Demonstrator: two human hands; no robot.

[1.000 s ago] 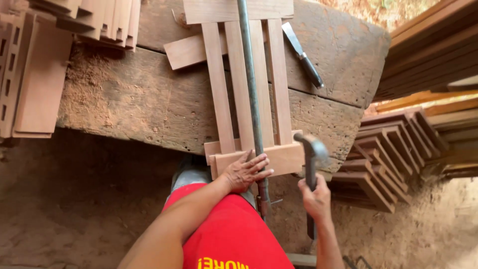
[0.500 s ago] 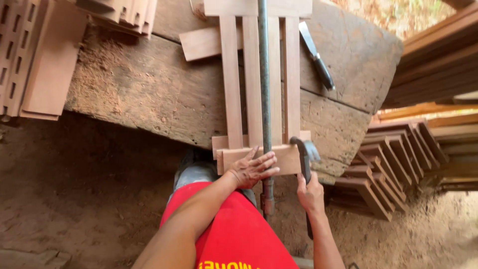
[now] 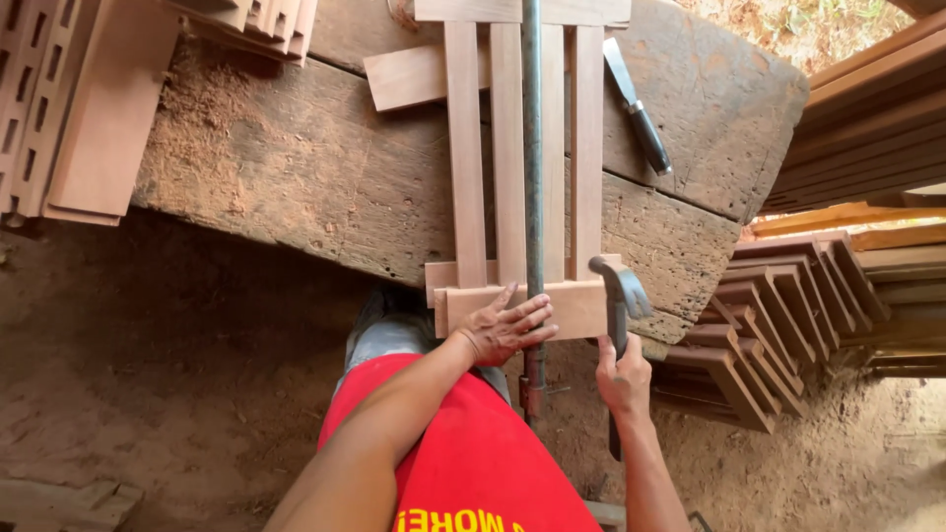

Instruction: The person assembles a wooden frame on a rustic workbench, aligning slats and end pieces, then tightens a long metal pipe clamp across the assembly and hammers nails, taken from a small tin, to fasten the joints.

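Observation:
A slatted wooden frame (image 3: 512,148) of three upright slats lies on a thick rough workbench (image 3: 296,187), with a long metal bar clamp (image 3: 532,177) running down its middle. My left hand (image 3: 505,330) lies flat, fingers spread, on the frame's near cross rail (image 3: 572,307). My right hand (image 3: 623,376) grips the handle of a claw hammer (image 3: 619,288), whose head sits at the right end of that rail.
A chisel (image 3: 641,118) lies on the bench right of the frame. Slatted panels (image 3: 59,108) are stacked at the left and more wooden frames and boards (image 3: 818,296) at the right. Dusty dirt floor (image 3: 148,394) lies below the bench.
The hammer has come down from a slightly raised position to the right end of the cross rail. My left hand stays on the rail. The view has shifted a little.

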